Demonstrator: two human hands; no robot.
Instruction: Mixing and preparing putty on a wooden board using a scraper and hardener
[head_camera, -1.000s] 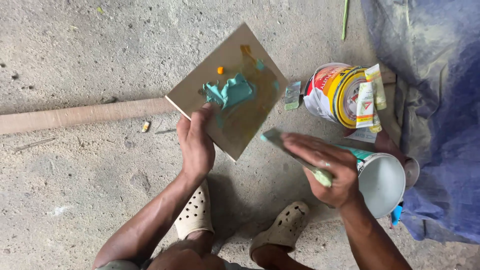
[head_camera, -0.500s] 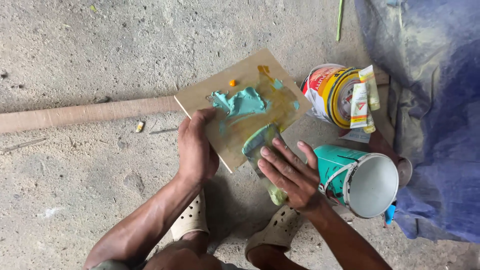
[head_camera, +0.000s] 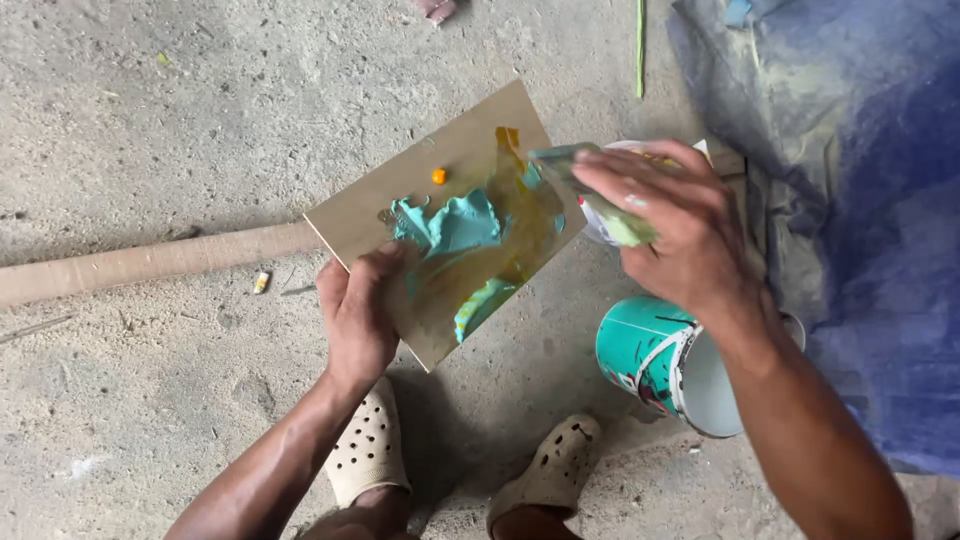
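**Q:** What are your fingers doing?

**A:** My left hand (head_camera: 358, 320) grips the near corner of a thin brown board (head_camera: 400, 205). The fingers are curled shut on its edge, with the thumb lying on top, just beside a heap of teal putty (head_camera: 455, 225). My right hand (head_camera: 665, 225) is closed round the handle of a putty knife (head_camera: 590, 195); the fingers are wrapped tight, and the blade tip touches the board's far right edge, near a yellow-brown smear.

**Q:** Where is the board, and what lies around it?

**A:** I hold it tilted above the concrete floor (head_camera: 150, 100), between my two hands. A small orange dab (head_camera: 438, 176) sits on the bare upper part of it. Below my right wrist a teal tin (head_camera: 650, 360) lies on its side, mouth towards the lower right. A second tin is mostly hidden behind my right hand. A long wooden pole (head_camera: 150, 262) runs off to the left, its end passing behind the board. A blue tarpaulin (head_camera: 870, 200) covers the right side. My two pale clogs (head_camera: 370, 445) are at the bottom, close under the board.

**Q:** Is there open room?

**A:** Yes, bare floor stretches above and to the left of the board.
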